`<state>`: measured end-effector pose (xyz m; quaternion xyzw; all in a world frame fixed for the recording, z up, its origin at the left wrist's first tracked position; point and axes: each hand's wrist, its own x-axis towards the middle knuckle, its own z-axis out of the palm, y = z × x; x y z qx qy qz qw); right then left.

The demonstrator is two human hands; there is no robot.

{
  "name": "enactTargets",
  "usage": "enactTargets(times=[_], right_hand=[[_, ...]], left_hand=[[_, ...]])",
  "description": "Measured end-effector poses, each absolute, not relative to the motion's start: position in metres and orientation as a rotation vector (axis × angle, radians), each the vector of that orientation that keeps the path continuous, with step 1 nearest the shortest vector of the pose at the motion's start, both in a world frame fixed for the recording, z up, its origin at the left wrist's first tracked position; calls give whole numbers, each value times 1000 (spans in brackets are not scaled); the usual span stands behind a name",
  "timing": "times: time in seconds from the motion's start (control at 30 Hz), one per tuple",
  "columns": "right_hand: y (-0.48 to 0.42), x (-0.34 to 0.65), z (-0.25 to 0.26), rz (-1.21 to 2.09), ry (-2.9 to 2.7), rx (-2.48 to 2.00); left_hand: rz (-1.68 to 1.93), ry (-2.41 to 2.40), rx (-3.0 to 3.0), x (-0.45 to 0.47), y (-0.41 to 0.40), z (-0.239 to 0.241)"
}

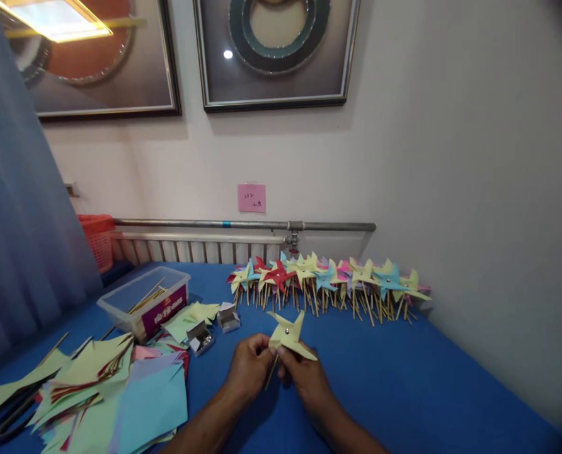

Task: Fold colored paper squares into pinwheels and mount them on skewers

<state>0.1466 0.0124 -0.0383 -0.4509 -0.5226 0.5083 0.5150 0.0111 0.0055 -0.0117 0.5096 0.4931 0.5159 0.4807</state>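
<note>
A pale yellow paper pinwheel [289,334] on a thin wooden stick is held over the blue table [404,378]. My left hand [249,369] pinches it from the left, fingers closed at the stick just below the paper. My right hand [304,378] grips it from the right, fingers closed under the pinwheel's lower blade. A silver pin shows at the pinwheel's centre.
A row of finished pinwheels [328,280] lies along the wall. To the left are cut coloured paper sheets [120,391], a clear plastic box of sticks [143,302], two small open pin boxes [212,328] and scissors [7,413]. A red basket [96,239] stands at back left.
</note>
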Motion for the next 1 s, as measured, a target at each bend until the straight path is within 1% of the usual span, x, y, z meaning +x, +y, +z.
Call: enactTargets(times=[0.17,0.3,0.5,0.63,0.7,0.83,0.93,1.0], right_hand=[[13,150,-29,1174,-1275,-1092],[12,149,-22,1146,-1301,-1081],[3,141,-28,1209,-1351,-1096],[-5,151,-23,1171,-1378,-1221],[-10,161,-19,1116,-1384,-1234],[-26,176,-20,851,-1498,-1222],[-34,176,-28,767,-1606,-1264],[-36,175,-33,753,-1658,-1265]], left_hand=[[1152,1189,1172,14,3,-13],[1064,1223,1228,13,-7,-17],[1119,1334,1300,10,-21,-27],[1112,1432,1355,15,-5,-17],[1132,1483,1389,19,12,-5],[1212,1531,1454,21,38,10],[1245,1612,1512,21,31,-2],[1165,1669,1655,22,16,-17]])
